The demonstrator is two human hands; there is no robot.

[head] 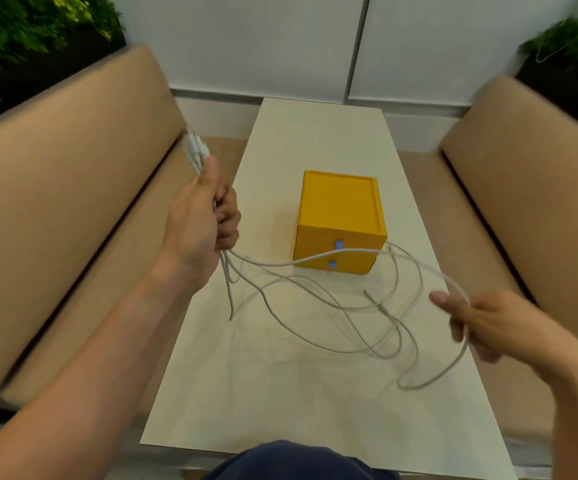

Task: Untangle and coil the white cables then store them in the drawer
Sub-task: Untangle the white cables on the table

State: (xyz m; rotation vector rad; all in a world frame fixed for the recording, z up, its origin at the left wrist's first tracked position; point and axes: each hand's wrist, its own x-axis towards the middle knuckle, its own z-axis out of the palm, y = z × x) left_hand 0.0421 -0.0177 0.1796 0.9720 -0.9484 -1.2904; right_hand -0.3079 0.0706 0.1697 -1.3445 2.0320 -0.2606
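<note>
1. Tan padded bench [55,202], far left, running alongside the tabletop.
2. Left hand [199,223], raised over the tabletop's left edge. Grip: fist closed round a bundle of white cables [315,299]. The bundle stands roughly upright in the fist. Its plug ends [195,147] point up and away, tilted slightly left.
3. Cable strands hang from under the fist, then spread rightward in loose, overlapping loops on the pale tabletop [280,393]. One strand arcs left to right, passing in front of item 4.
4. Yellow drawer unit [339,220], mid-tabletop. It has two stacked drawers, fronts facing the person, each with a blue tab [338,244].
5. Right hand [488,323], low over the right edge. Grip: fingers curled round the arcing strand, which drops past the hand into a loop on the tabletop.
6. Second tan bench [523,202], far right.
</note>
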